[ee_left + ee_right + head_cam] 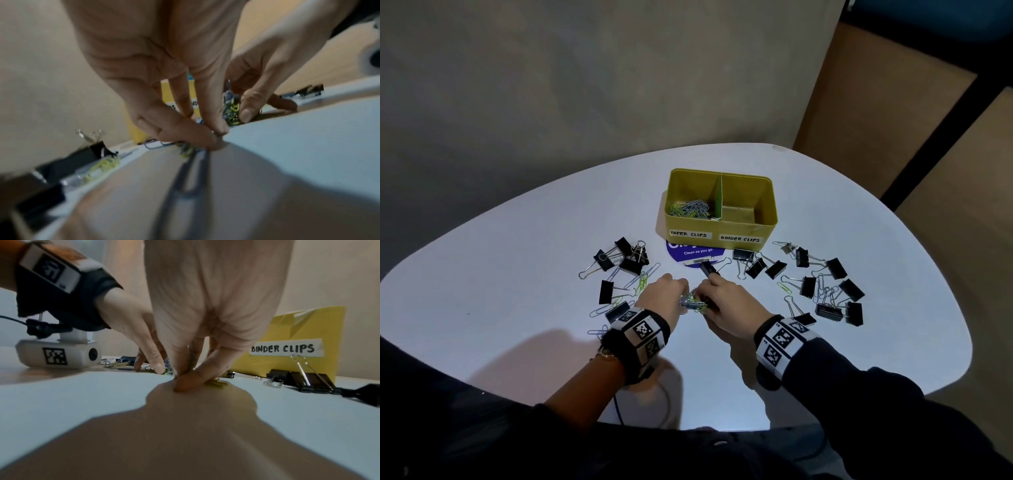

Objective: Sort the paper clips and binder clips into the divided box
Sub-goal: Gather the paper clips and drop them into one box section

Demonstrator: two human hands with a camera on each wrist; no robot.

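A yellow divided box (717,229) stands mid-table, labelled PAPER CLIPS on the left and BINDER CLIPS on the right. Its left compartment holds paper clips (692,209); the right one looks empty. In front of it my two hands meet over a small bunch of blue and green paper clips (692,303). My left hand (216,134) pinches clips against the table. My right hand (189,381) grips a bundle of clips (232,110), its fingertips pressed down on a green clip (217,383). Black binder clips lie left (627,257) and right (825,287) of the hands.
Loose paper clips are mixed among the binder clips on the left (635,286) and right (825,291). A purple round sticker (697,254) lies under the box's front. The white table (517,274) curves away on both sides. A wall stands behind it.
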